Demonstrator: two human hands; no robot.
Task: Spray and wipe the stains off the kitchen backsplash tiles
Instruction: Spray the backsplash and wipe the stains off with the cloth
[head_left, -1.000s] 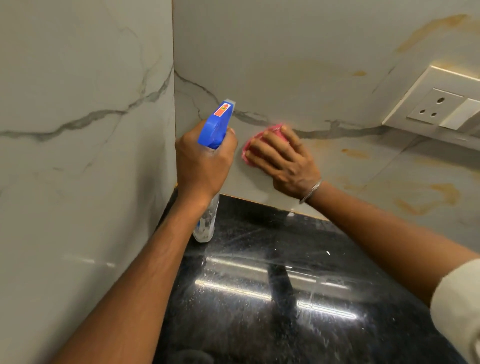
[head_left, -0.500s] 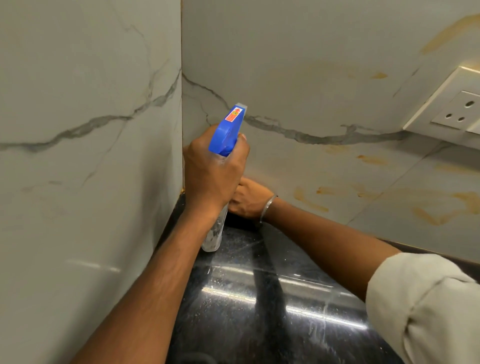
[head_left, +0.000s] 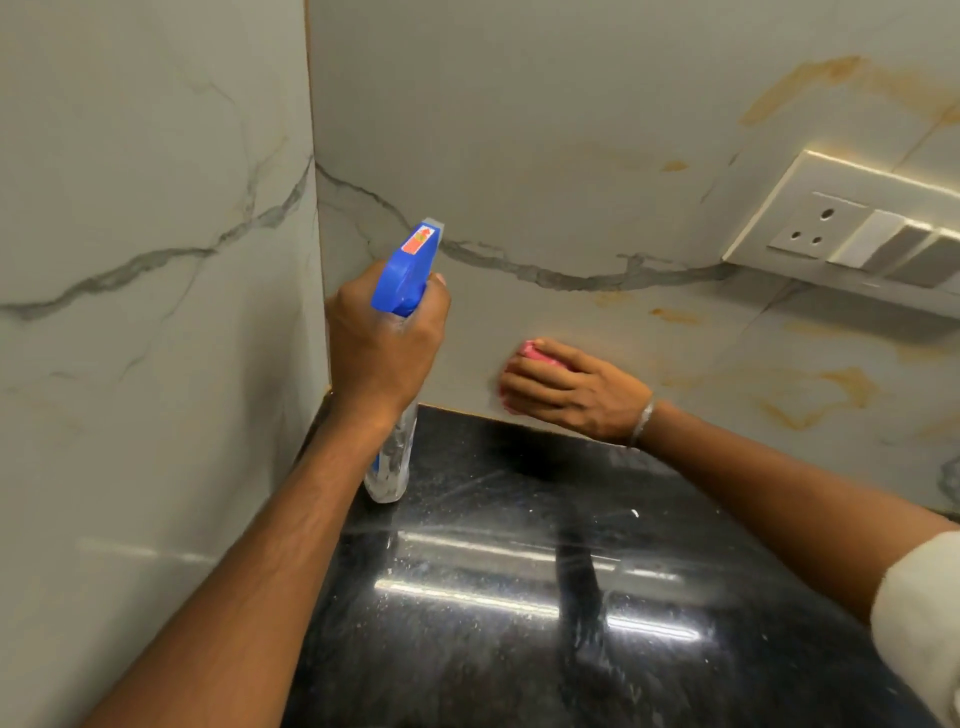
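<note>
Out from behind the left hand (head_left: 387, 343), where it sat low in the corner half a second earlier, the right hand (head_left: 574, 389) has slid rightward along the foot of the backsplash tiles (head_left: 571, 156), bringing its pink cloth (head_left: 534, 352) back into view. Its fingers lie nearly straight and close together, pressing the cloth flat against the tile just above the black countertop (head_left: 519, 582). The left hand is wrapped tight round the neck of the spray bottle (head_left: 408, 270), blue head uppermost and nozzle facing the back wall. Whether the clear base rests on the counter cannot be told. Orange-yellow stains (head_left: 672, 315) streak the grey-veined tile right of the cloth, beneath a white socket plate (head_left: 841, 234). A metal bangle (head_left: 644, 422) circles the right wrist.
</note>
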